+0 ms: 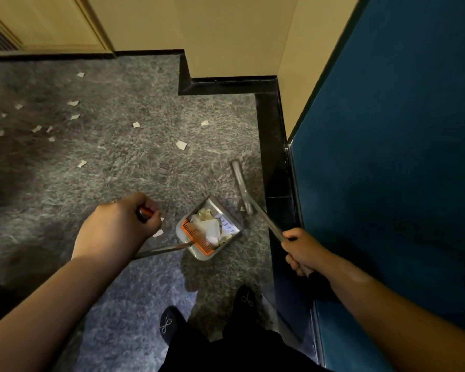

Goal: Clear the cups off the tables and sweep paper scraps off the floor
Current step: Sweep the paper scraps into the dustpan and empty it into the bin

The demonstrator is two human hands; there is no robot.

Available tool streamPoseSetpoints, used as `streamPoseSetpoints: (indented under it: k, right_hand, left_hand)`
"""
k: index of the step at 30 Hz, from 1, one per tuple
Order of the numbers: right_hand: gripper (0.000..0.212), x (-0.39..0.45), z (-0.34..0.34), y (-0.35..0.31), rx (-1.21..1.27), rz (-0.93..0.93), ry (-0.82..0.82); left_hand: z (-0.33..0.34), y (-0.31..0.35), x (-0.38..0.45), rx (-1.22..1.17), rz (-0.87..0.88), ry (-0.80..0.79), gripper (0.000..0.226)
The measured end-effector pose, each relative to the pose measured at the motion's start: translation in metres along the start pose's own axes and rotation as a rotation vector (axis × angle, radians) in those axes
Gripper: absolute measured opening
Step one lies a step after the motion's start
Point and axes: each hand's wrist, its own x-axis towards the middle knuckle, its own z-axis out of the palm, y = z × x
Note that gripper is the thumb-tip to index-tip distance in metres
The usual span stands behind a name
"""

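Gripping the orange-tipped dustpan handle (pixel 145 212), the left hand (pixel 124 224) steadies the grey dustpan (pixel 210 228) on the grey floor (pixel 118 162), near the black skirting by the blue panel (pixel 400 157); collected paper scraps (pixel 208 224) lie inside the pan against its orange comb (pixel 198 238); the right hand (pixel 302 251) clasps the broom handle (pixel 266 221), its blurred broom head (pixel 240 181) just beside the pan; loose paper bits (pixel 181 145) dot the floor toward the far left edge.
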Motion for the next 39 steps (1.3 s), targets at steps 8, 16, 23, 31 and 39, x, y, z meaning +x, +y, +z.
streamPoseSetpoints:
  k: [8,16,23,31,39]
  right_hand:
    - [0.016,0.020,-0.003,-0.023,-0.124,0.066,-0.072]
    - [0.007,0.024,0.077,-0.053,-0.276,0.094,-0.190]
    - [0.035,0.017,0.156,-0.095,-0.275,0.018,-0.228]
    - [0.032,0.000,0.187,-0.124,-0.223,-0.047,-0.131]
    - [0.019,-0.004,0.153,-0.106,-0.145,-0.002,0.041]
  left_hand:
    - [-0.023,-0.048,-0.012,0.024,-0.068,0.055,0.011]
    - [-0.051,-0.111,-0.038,0.008,-0.218,0.123,0.013]
    - [-0.072,-0.161,-0.061,0.009,-0.249,0.160,0.015]
    - [-0.086,-0.198,-0.059,0.010,-0.230,0.164,0.013]
    - [-0.086,-0.196,-0.026,-0.012,-0.144,0.116,0.013]
